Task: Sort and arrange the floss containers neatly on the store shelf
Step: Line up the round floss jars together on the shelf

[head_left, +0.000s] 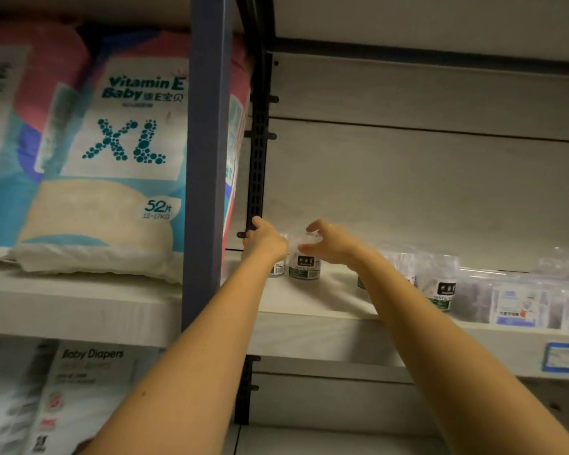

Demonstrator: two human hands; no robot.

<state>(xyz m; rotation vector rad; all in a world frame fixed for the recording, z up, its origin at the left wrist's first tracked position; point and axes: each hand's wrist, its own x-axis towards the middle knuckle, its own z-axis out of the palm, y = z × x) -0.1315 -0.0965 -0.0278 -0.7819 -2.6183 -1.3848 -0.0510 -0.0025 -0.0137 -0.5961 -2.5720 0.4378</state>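
Note:
Two small clear floss containers with dark green labels stand at the left end of the white shelf (pixel 312 336). My left hand (pixel 266 240) reaches over the leftmost floss container (pixel 278 269) and covers its top; only the lower label shows. My right hand (pixel 330 243) curls thumb and fingers round the clear lid of the second floss container (pixel 304 266). Further right stands another floss container (pixel 440 290), and one more (pixel 404 261) is partly hidden behind my right forearm.
Flat clear floss packets (pixel 519 305) line the shelf at the right, above a blue price tag (pixel 565 356). A dark blue upright post (pixel 207 159) and a black slotted rail (pixel 258 159) border the shelf on the left. Big diaper packs (pixel 112 152) fill the neighbouring shelf.

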